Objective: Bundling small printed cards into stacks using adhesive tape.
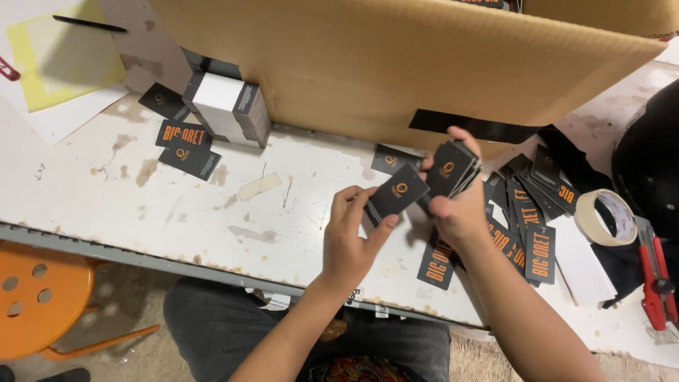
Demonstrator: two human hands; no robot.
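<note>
Head view: left hand [350, 237] pinching one small black card with an orange round mark [398, 191] between thumb and fingers, right hand [456, 205] closed around a fanned stack of matching black cards [450, 168], both above the worn white tabletop [212, 205] near its front edge. Best done by squaring the single card to the stack's edges before releasing, thumb pressing the stack flat. More loose black cards with orange lettering [527, 233] toward the right edge, beside a roll of pale tape [605, 216].

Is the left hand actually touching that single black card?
Touching. The head view shows the left hand pinching the single black card, thumb on its lower edge.
</note>
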